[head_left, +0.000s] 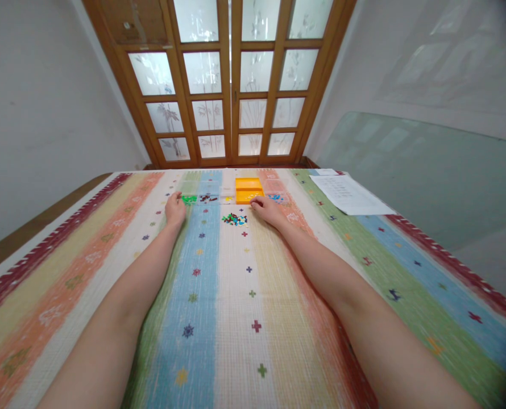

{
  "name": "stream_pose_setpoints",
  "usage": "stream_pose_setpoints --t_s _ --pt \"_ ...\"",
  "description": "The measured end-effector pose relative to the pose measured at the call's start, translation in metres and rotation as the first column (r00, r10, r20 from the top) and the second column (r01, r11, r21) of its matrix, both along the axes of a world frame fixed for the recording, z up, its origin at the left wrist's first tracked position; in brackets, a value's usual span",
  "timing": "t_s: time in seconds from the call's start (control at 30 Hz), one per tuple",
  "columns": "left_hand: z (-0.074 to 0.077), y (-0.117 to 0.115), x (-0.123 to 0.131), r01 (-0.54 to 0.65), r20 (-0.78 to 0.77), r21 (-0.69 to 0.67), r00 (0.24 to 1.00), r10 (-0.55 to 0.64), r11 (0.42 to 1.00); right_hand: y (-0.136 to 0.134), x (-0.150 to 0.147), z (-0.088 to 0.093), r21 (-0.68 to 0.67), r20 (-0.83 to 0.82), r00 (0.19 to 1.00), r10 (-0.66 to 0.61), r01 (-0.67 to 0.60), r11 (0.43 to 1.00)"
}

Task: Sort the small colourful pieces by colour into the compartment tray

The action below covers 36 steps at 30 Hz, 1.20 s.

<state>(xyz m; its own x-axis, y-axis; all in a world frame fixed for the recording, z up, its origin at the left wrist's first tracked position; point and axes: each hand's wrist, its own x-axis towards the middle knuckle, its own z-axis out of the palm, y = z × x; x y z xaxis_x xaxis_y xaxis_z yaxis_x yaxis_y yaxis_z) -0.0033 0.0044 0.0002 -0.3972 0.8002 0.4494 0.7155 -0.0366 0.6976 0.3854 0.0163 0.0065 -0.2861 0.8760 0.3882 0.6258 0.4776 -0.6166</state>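
Observation:
My left hand [175,209] is at the left edge of a clear box holding small green pieces [189,200]. Its fingers are curled together, and anything in them is too small to make out. My right hand [268,211] is just in front of an open orange box [249,184] with pale bits in its near half. The fingertips there are pinched together; I cannot see what they hold. Between the hands lies a mixed pile of small coloured pieces [235,219] on the cloth.
Clear boxes with dark brown pieces [208,198], yellow pieces [228,199] and blue pieces [275,197] stand in a row beside the orange one. A printed paper sheet [349,194] lies at the right on the striped tablecloth [219,318]. Glazed wooden doors [231,96] stand behind the table.

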Motion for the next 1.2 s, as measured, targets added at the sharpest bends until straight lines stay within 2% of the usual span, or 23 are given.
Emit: stream_pose_setpoints --t_s 0.1,0.2,0.3,0.37,0.43,0.53,0.63,0.83,1.0,1.2 --pt "0.005 -0.005 0.011 0.02 -0.071 0.015 0.997 -0.019 1.0 -0.002 0.0 0.002 -0.002 0.012 1.0 0.008 -0.008 1.0" --pt "0.009 -0.013 0.03 0.241 -0.165 -0.053 0.955 -0.247 0.969 -0.004 -0.001 0.004 -0.008 0.032 0.999 0.015 -0.015 1.0" --pt "0.013 -0.022 0.054 0.495 -0.301 -0.159 0.8 -0.519 0.854 -0.005 -0.002 0.005 -0.011 0.047 0.999 0.004 -0.003 1.0" --pt "0.015 -0.029 0.068 0.598 -0.375 -0.218 0.678 -0.632 0.771 -0.006 -0.002 0.006 -0.018 0.058 0.998 -0.005 0.007 1.0" --pt "0.017 -0.034 0.078 0.648 -0.425 -0.26 0.589 -0.687 0.716 -0.007 -0.003 0.006 -0.026 0.067 0.998 -0.009 0.011 1.0" --pt "0.018 -0.039 0.085 0.663 -0.463 -0.298 0.529 -0.712 0.686 -0.008 -0.003 0.008 -0.027 0.071 0.997 -0.008 0.01 1.0" --pt "0.019 -0.04 0.085 0.65 -0.474 -0.309 0.527 -0.705 0.694 -0.01 -0.004 0.009 -0.027 0.079 0.997 -0.008 0.01 1.0" --pt "0.019 -0.039 0.085 0.598 -0.473 -0.309 0.578 -0.665 0.74 -0.01 -0.004 0.009 -0.007 0.097 0.995 0.007 -0.006 1.0" --pt "0.019 -0.039 0.085 0.585 -0.454 -0.314 0.599 -0.66 0.747 -0.01 -0.005 0.008 0.021 0.125 0.992 0.025 -0.028 0.999" --pt "0.019 -0.039 0.085 0.583 -0.438 -0.313 0.612 -0.659 0.75 -0.018 -0.018 0.009 0.163 0.21 0.962 0.173 -0.209 0.964"
